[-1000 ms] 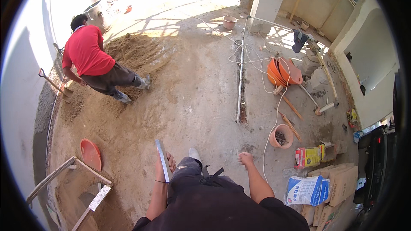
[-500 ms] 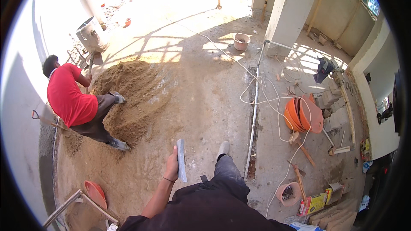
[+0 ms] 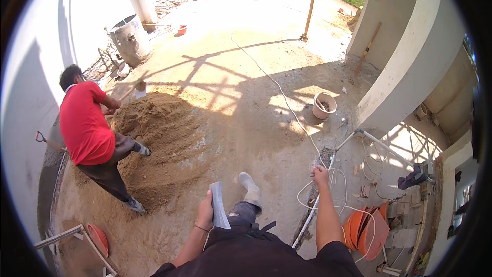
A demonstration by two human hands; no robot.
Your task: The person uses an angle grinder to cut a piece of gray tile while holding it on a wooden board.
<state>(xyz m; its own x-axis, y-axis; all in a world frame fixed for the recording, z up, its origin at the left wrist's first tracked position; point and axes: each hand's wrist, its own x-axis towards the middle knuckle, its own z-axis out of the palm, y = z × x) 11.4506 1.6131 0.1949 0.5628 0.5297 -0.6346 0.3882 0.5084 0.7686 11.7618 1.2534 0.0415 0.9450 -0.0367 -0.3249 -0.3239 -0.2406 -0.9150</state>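
"What's in the fingers?"
"The left hand (image 3: 205, 211) is clamped on a flat, pale-grey slab (image 3: 220, 208), just before the waist. The right hand (image 3: 320, 175) has come back into view — curled together, seemingly empty, by a thin white cable (image 3: 294, 114)."
"Meaning?"
"Probably walking, slab carried along. Beyond, a red-shirted co-worker (image 3: 87, 123) shovels brown sand (image 3: 159, 128)."
"Writing?"
"None legible."
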